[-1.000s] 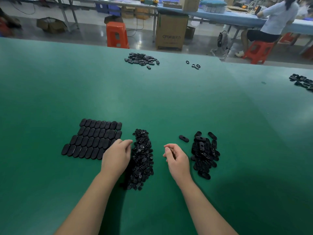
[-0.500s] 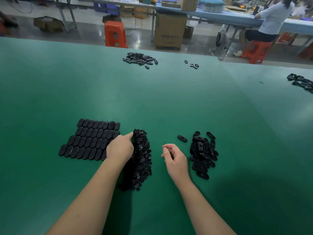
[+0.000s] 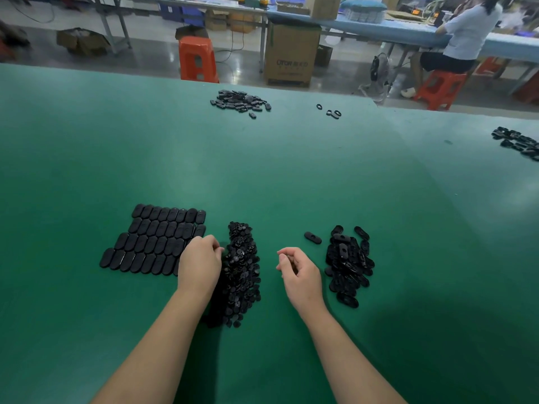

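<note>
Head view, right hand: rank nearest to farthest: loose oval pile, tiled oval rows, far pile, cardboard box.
From the right hand:
1. Loose oval pile, just to its right.
2. Tiled oval rows, off to its left.
3. Far pile, near the table far edge.
4. Cardboard box, on the floor beyond.

Laid-out rows [image 3: 154,240] left, small-parts heap [image 3: 243,269] centre, shell heap [image 3: 348,266] right — all on table [image 3: 262,170]
</note>
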Demonstrator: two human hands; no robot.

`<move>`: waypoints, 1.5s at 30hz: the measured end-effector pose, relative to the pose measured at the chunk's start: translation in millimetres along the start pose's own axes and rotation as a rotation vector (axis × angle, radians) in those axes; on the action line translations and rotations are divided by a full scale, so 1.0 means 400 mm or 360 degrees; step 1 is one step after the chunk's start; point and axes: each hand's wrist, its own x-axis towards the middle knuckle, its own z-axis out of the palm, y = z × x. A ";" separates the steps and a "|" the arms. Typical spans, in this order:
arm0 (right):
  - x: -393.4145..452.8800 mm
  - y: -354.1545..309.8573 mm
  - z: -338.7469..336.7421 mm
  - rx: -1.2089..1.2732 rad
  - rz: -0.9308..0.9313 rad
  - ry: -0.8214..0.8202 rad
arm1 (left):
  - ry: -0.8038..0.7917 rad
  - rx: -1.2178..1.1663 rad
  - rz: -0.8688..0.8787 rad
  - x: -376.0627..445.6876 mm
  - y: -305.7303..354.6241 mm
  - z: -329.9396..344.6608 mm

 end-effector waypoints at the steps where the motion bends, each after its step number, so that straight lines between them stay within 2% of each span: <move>1: 0.000 0.000 0.000 -0.0001 0.0003 0.0002 | 0.0012 -0.0017 0.0003 -0.002 -0.001 0.000; 10: 0.002 0.002 0.001 -0.0026 -0.0008 0.0009 | 0.0075 -0.0059 0.0043 -0.028 -0.001 0.001; 17: 0.002 0.003 0.002 -0.0054 -0.0015 0.0022 | 0.0291 -0.0483 0.0089 -0.075 -0.002 0.016; 24: 0.002 -0.001 0.005 -0.0154 -0.0003 0.0010 | 0.0268 -0.0508 0.0130 -0.071 -0.013 0.028; 29: 0.033 -0.027 -0.004 -0.0445 0.0049 -0.0148 | 0.0244 -0.0576 0.0093 -0.068 -0.012 0.028; 31: 0.052 -0.040 -0.018 -0.0593 0.0004 -0.0120 | 0.0237 -0.0567 0.0112 -0.065 -0.016 0.028; 34: 0.083 -0.051 -0.050 -0.1078 -0.0096 0.0045 | 0.0238 -0.0556 0.0152 -0.064 -0.018 0.024; 38: 0.128 -0.057 -0.075 -0.1566 0.0101 -0.0167 | 0.0240 -0.0561 0.0169 -0.062 -0.016 0.020; 41: 0.151 -0.068 -0.077 -0.1716 0.0168 -0.0270 | 0.0241 -0.0598 0.0165 -0.061 -0.017 0.020; 45: 0.152 -0.066 -0.071 -0.1680 -0.0001 -0.0231 | 0.0245 -0.0637 0.0148 -0.063 -0.014 0.017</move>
